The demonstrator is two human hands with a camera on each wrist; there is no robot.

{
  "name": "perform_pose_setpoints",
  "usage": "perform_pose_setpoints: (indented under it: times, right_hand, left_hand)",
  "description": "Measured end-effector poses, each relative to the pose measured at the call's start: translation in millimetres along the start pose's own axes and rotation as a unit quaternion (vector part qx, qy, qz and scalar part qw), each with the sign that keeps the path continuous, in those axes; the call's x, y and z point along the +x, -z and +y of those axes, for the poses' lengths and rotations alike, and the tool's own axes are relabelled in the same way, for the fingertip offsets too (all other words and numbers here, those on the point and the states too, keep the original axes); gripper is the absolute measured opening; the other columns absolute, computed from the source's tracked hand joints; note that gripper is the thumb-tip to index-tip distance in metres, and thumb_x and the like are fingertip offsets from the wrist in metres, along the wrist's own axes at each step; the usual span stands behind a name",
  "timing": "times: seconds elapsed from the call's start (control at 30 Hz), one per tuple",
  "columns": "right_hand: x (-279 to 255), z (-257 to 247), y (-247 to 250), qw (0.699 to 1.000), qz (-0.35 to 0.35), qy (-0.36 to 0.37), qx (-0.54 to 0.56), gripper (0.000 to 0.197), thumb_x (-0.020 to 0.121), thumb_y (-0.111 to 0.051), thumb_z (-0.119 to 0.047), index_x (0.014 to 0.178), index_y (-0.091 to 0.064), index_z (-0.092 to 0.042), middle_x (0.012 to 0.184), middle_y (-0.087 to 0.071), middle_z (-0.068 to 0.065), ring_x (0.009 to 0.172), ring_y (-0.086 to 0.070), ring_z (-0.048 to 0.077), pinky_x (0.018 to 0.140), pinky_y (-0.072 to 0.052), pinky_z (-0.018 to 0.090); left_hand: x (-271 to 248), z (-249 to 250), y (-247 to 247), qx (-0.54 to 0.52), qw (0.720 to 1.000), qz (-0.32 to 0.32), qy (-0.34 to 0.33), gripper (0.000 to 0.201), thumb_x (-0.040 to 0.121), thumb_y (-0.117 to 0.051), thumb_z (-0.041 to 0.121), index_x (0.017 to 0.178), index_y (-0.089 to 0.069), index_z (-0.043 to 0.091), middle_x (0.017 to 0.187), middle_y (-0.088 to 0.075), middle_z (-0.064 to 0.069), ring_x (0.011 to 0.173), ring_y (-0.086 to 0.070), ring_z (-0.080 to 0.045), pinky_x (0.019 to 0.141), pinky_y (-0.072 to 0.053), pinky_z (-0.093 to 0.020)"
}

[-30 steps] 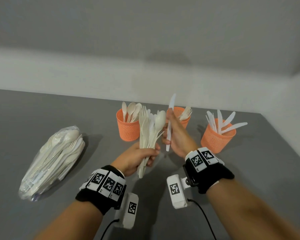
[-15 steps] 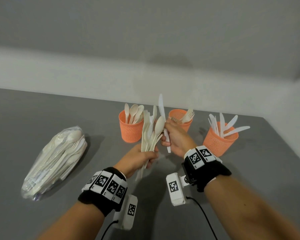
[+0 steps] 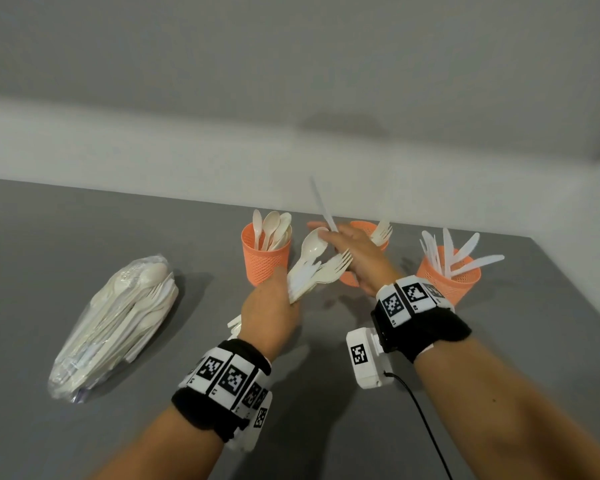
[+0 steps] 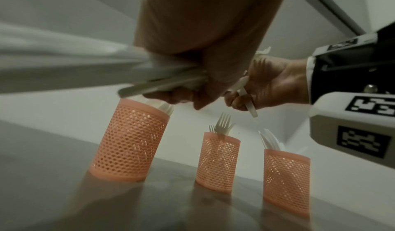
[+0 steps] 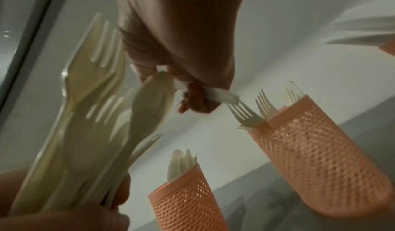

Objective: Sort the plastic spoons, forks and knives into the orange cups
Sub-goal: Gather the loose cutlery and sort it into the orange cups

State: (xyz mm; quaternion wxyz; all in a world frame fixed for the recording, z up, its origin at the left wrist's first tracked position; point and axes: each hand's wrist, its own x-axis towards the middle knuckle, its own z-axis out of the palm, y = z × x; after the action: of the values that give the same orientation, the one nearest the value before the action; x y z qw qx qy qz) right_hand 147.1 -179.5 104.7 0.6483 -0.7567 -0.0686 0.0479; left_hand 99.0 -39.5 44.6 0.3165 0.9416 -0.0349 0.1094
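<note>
My left hand (image 3: 274,303) grips a bundle of cream plastic spoons and forks (image 3: 314,268) that leans up to the right. My right hand (image 3: 347,247) holds a white knife (image 3: 321,206) with its blade pointing up, its handle (image 5: 213,96) under curled fingers. The other fingers of that hand reach onto the bowl of the bundle's top spoon (image 3: 312,242). Three orange mesh cups stand behind the hands: the spoon cup (image 3: 265,261) on the left, the fork cup (image 3: 364,228) in the middle, partly hidden by my right hand, and the knife cup (image 3: 447,278) on the right.
A clear plastic bag of mixed cutlery (image 3: 118,323) lies on the grey table (image 3: 32,254) at the left. A pale wall runs along the table's back edge, and the table's right edge passes close behind the knife cup.
The bundle in my left hand has tipped from upright to leaning right. My right hand, still holding the knife, has moved over the bundle's tips onto the top spoon.
</note>
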Motion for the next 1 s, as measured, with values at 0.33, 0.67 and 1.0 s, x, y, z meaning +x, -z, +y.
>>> perform_pose_setpoints:
  times: [0.33, 0.67, 1.0]
  right_hand:
    - [-29, 3, -32, 0.978, 0.109, 0.032, -0.174, 0.034, 0.072, -0.078, -0.032, 0.06, -0.05, -0.016, 0.052, -0.048, -0.006, 0.047, -0.044, 0.006, 0.05, -0.037, 0.015]
    - [-25, 22, -34, 0.997, 0.024, 0.004, -0.067, 0.023, 0.087, -0.061, -0.012, 0.069, -0.053, -0.024, 0.05, -0.058, -0.011, 0.051, -0.058, 0.004, 0.057, -0.051, 0.035]
    - [-23, 24, -36, 0.979, 0.111, 0.091, -0.144, 0.013, 0.084, -0.065, -0.012, 0.088, -0.053, -0.014, 0.068, -0.051, -0.004, 0.06, -0.052, 0.004, 0.053, -0.043, 0.01]
  left_hand:
    - [7, 1, -2, -0.127, 0.989, 0.015, 0.075, 0.049, 0.079, -0.068, 0.015, 0.117, -0.039, 0.006, 0.1, -0.062, -0.006, 0.09, -0.062, -0.027, 0.068, -0.046, -0.027]
    - [10, 5, -5, -0.495, 0.857, -0.093, 0.106, 0.061, 0.073, -0.066, -0.012, 0.121, -0.038, 0.014, 0.099, -0.059, -0.01, 0.054, -0.058, -0.007, 0.046, -0.046, -0.025]
    - [11, 4, -4, -0.565, 0.805, -0.157, 0.095, 0.062, 0.084, -0.045, -0.015, 0.135, -0.039, 0.019, 0.088, -0.06, -0.002, 0.06, -0.049, -0.009, 0.05, -0.042, -0.022]
